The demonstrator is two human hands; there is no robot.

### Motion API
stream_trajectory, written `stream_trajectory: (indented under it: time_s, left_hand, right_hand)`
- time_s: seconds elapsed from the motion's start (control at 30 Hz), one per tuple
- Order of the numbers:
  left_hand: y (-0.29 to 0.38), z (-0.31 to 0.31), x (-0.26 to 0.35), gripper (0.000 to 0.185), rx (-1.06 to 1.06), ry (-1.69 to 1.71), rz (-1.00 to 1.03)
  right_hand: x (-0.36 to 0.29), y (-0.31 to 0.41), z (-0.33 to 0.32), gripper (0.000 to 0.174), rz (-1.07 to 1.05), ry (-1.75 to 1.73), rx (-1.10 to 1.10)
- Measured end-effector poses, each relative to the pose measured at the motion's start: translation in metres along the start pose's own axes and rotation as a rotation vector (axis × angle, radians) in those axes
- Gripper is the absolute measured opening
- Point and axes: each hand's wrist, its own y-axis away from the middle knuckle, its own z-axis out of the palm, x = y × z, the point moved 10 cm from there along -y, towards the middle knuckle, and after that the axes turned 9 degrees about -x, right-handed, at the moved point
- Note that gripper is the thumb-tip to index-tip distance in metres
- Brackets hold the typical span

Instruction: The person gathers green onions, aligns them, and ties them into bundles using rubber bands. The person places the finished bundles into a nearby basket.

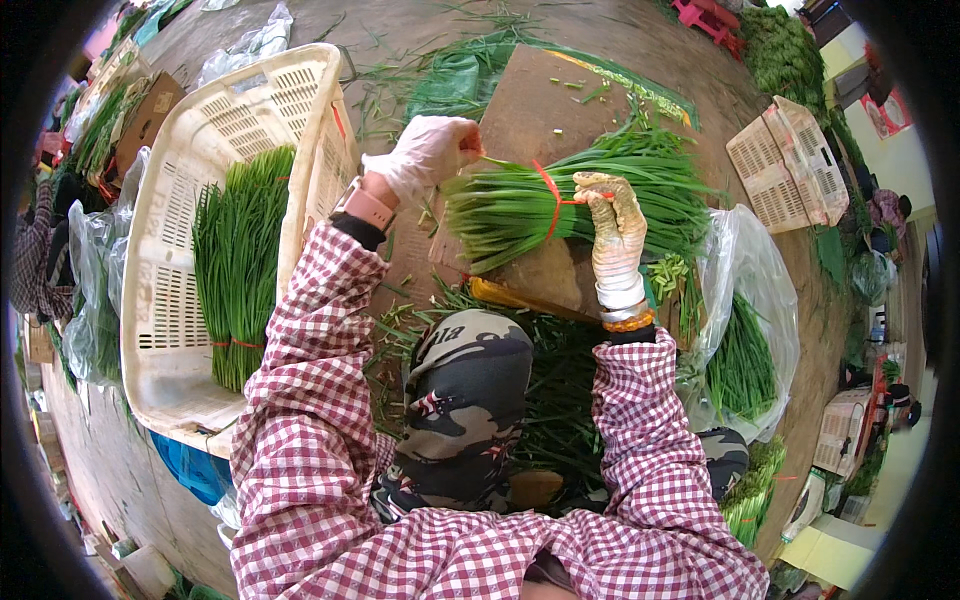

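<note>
A thick bundle of green garlic chives [510,214] lies across a brown board [517,112], with a red tie [553,199] around its middle. My right hand [616,214], in a stained pale glove, pinches the loose part of the tie at the bundle's right half. At the bundle's left end is my left hand [431,154], in a thin white glove with reddish fingertips. Its fingers are closed on a thin green blade that runs to the bundle. To the left, tied bundles of chives [244,270] lie in a white plastic crate [135,300].
Right of the board, a clear plastic bag [780,300] holds loose chives [739,360]. Beyond it stand stacked crates [787,165]. Green cuttings litter the floor and board. Another person [41,255] is at the far left, and others are at the far right.
</note>
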Motion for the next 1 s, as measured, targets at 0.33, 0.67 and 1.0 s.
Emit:
stream_trajectory:
  time_s: [0.33,0.67,1.0]
  left_hand:
    - [0.042,0.000,-0.014,0.026,-0.273,0.193,-0.198]
    - [-0.011,0.045,0.131,0.038,-0.102,-0.367,-0.018]
    - [-0.038,0.052,0.036,0.058,-0.040,0.118,-0.189]
  right_hand:
    - [-0.004,-0.004,0.006,0.009,-0.015,-0.009,-0.015]
    - [-0.022,-0.028,0.008,0.019,-0.094,0.652,-0.015]
    - [0.047,0.046,-0.016,0.041,0.651,0.049,0.002]
